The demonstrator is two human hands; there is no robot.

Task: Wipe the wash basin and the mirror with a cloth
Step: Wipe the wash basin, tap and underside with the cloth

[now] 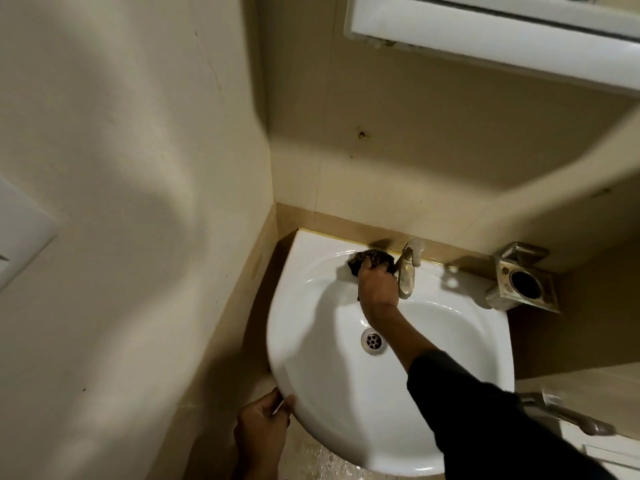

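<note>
A white wash basin [322, 382] is fixed in the corner of a beige tiled wall. My right hand [377, 282] grips a dark patterned cloth [476, 258] and presses it on the basin's back ledge, just left of the metal tap [408, 268]. My left hand [265, 424] holds the basin's front left rim, thumb on the edge. The white frame of the mirror [485, 32] shows at the top right; its glass is almost out of view.
A metal holder [523, 278] with a round opening is fixed to the wall right of the basin. A drain [373, 340] sits in the bowl. A metal handle [568, 415] shows at lower right. The side wall stands close on the left.
</note>
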